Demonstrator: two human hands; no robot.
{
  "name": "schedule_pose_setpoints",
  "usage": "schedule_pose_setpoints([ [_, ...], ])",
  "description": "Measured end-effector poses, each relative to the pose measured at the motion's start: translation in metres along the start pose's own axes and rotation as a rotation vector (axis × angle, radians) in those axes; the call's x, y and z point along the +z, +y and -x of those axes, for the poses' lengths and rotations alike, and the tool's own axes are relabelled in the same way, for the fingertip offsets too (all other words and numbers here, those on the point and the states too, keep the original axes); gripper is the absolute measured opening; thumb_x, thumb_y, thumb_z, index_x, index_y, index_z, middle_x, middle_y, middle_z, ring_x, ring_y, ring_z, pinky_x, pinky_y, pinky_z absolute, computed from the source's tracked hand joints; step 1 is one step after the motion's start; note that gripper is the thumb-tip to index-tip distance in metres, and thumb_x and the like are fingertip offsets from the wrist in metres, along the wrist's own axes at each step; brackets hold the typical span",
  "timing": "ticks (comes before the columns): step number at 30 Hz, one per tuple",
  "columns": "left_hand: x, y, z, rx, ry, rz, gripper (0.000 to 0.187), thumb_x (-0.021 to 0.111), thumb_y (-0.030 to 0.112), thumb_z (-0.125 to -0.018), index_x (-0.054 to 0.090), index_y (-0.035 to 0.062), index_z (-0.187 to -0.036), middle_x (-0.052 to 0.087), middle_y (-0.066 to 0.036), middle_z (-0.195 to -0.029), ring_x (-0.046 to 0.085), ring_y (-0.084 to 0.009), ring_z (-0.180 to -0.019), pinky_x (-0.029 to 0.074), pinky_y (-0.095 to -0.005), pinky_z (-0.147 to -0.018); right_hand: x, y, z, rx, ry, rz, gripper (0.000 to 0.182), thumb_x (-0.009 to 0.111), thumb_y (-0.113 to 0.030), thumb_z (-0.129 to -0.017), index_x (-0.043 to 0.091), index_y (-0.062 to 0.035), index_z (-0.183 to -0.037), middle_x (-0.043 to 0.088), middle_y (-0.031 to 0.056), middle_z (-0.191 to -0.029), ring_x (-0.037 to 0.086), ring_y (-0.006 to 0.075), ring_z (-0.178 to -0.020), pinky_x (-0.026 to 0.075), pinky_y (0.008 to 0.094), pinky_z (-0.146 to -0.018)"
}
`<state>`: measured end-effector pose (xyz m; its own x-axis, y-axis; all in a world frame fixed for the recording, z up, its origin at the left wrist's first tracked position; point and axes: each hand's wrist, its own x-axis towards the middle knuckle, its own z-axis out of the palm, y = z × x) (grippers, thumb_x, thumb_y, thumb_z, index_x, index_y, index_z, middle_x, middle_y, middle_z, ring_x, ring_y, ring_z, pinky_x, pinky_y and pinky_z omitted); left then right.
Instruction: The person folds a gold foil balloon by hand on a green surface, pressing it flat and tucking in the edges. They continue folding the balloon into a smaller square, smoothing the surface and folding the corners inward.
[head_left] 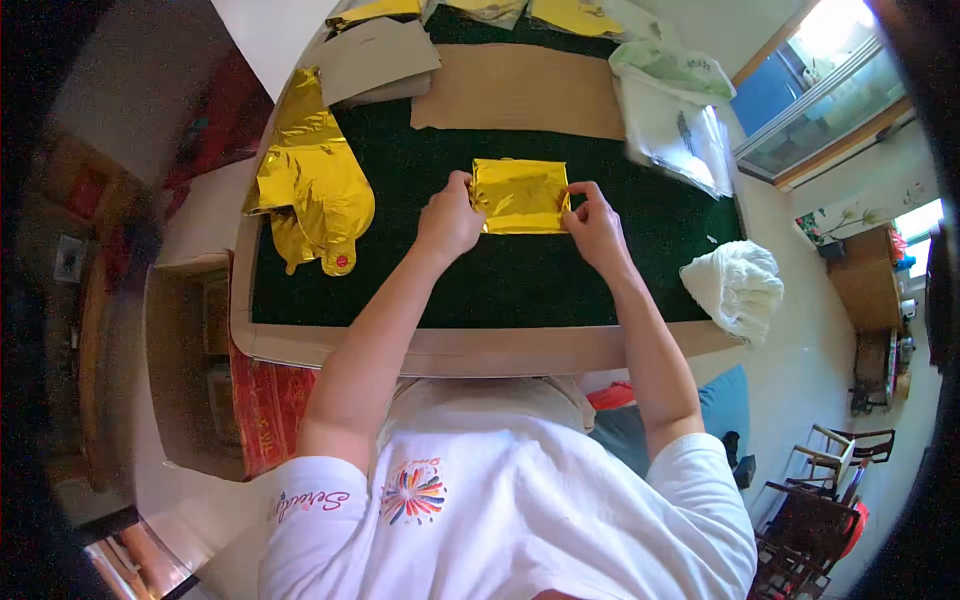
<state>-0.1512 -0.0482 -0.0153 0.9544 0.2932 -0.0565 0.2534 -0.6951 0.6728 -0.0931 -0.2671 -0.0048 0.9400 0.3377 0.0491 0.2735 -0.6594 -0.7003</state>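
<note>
A folded gold foil balloon (520,196), flattened into a neat rectangle, lies on the dark green table surface in front of me. My left hand (450,218) is closed on its left edge, the fingertips partly hidden. At the opposite edge, my right hand (597,228) pinches the foil between thumb and fingers. Farther left, unfolded flat gold foil balloons (318,185) lie in a pile, with a small red mark on a tab at the near end.
Behind the work are grey card sheets (375,58) and a cardboard piece (518,90). Clear plastic bags (680,130) lie at the back right, and a white cloth bundle (735,288) sits on the right corner. An open cardboard box (190,365) stands left of the table.
</note>
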Motion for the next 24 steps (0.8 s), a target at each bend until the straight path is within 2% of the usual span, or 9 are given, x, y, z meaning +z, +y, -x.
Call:
schedule_pose_setpoints([
  [3, 0.000, 0.006, 0.010, -0.011, 0.033, -0.053, 0.057, 0.071, 0.014, -0.076, 0.044, 0.0021, -0.125, 0.067, -0.014, -0.082, 0.067, -0.0277, -0.077, 0.052, -0.0388, -0.072, 0.003, -0.006, 0.007, -0.037, 0.036, 0.046, 0.031, 0.057, -0.009, -0.084, 0.049, -0.0069, -0.114, 0.062, 0.0121, -0.066, 0.062, 0.0290, -0.061, 0.048, 0.0396, -0.058],
  [5, -0.003, 0.010, 0.012, -0.016, 0.023, -0.064, 0.059, 0.071, 0.013, -0.076, 0.042, 0.0019, -0.126, 0.067, -0.014, -0.083, 0.067, -0.0285, -0.077, 0.052, -0.0397, -0.071, -0.003, -0.021, 0.011, 0.109, -0.074, 0.096, 0.027, 0.058, -0.011, -0.085, 0.050, -0.0071, -0.111, 0.064, 0.0141, -0.079, 0.063, 0.0290, -0.074, 0.050, 0.0395, -0.064],
  [7, -0.008, 0.016, 0.014, -0.068, -0.057, -0.028, 0.049, 0.064, 0.013, -0.080, 0.042, 0.0044, -0.123, 0.066, -0.019, -0.101, 0.064, -0.0342, -0.094, 0.049, -0.0468, -0.082, 0.005, -0.015, 0.009, -0.240, 0.161, 0.509, 0.026, 0.058, -0.012, -0.087, 0.052, -0.0079, -0.112, 0.062, 0.0147, -0.100, 0.061, 0.0281, -0.091, 0.050, 0.0387, -0.074],
  [11, -0.008, 0.016, 0.016, -0.058, -0.041, -0.029, 0.050, 0.065, 0.012, -0.080, 0.042, 0.0038, -0.123, 0.065, -0.020, -0.102, 0.065, -0.0340, -0.094, 0.049, -0.0461, -0.083, 0.018, -0.030, -0.008, -0.407, 0.230, 0.383, 0.032, 0.057, -0.014, -0.089, 0.055, -0.0071, -0.120, 0.055, 0.0152, -0.120, 0.054, 0.0294, -0.112, 0.045, 0.0417, -0.093],
  [14, -0.011, 0.018, 0.013, -0.063, -0.053, -0.043, 0.052, 0.066, 0.011, -0.079, 0.041, 0.0030, -0.124, 0.065, -0.020, -0.103, 0.065, -0.0338, -0.093, 0.050, -0.0454, -0.083, 0.035, -0.024, -0.023, -0.526, 0.107, 0.504, 0.037, 0.047, -0.025, -0.096, 0.052, -0.0084, -0.129, 0.045, 0.0153, -0.138, 0.041, 0.0308, -0.130, 0.029, 0.0479, -0.109],
  [16, -0.005, 0.014, 0.011, -0.061, 0.002, -0.010, 0.062, 0.071, 0.012, -0.074, 0.041, 0.0032, -0.128, 0.067, -0.017, -0.088, 0.066, -0.0322, -0.084, 0.052, -0.0426, -0.076, 0.040, -0.020, -0.027, -0.545, 0.146, 0.501, 0.036, 0.047, -0.023, -0.096, 0.052, -0.0083, -0.129, 0.046, 0.0154, -0.137, 0.042, 0.0307, -0.129, 0.030, 0.0482, -0.108],
  [19, -0.004, 0.015, 0.012, -0.040, 0.037, -0.075, 0.063, 0.071, 0.012, -0.074, 0.041, 0.0028, -0.128, 0.066, -0.019, -0.091, 0.065, -0.0348, -0.089, 0.050, -0.0439, -0.080, 0.033, -0.014, -0.043, -0.543, 0.199, 0.333, 0.035, 0.052, -0.018, -0.092, 0.057, -0.0080, -0.125, 0.053, 0.0159, -0.129, 0.051, 0.0309, -0.118, 0.040, 0.0428, -0.099],
  [23, -0.008, 0.017, 0.012, -0.063, -0.038, -0.051, 0.064, 0.070, 0.013, -0.074, 0.040, 0.0026, -0.129, 0.066, -0.020, -0.097, 0.064, -0.0368, -0.092, 0.050, -0.0445, -0.083, 0.011, -0.013, -0.094, -0.213, -0.114, 0.259, 0.029, 0.054, -0.022, -0.091, 0.065, -0.0018, -0.108, 0.065, 0.0193, -0.105, 0.062, 0.0313, -0.095, 0.048, 0.0357, -0.084],
  [24, -0.007, 0.016, 0.011, -0.059, -0.026, -0.051, 0.064, 0.070, 0.013, -0.074, 0.040, 0.0023, -0.129, 0.065, -0.021, -0.099, 0.064, -0.0371, -0.093, 0.050, -0.0445, -0.084, 0.009, -0.005, -0.107, -0.258, -0.170, 0.251, 0.031, 0.054, -0.025, -0.092, 0.066, -0.0002, -0.105, 0.067, 0.0169, -0.094, 0.064, 0.0271, -0.084, 0.049, 0.0351, -0.078],
])
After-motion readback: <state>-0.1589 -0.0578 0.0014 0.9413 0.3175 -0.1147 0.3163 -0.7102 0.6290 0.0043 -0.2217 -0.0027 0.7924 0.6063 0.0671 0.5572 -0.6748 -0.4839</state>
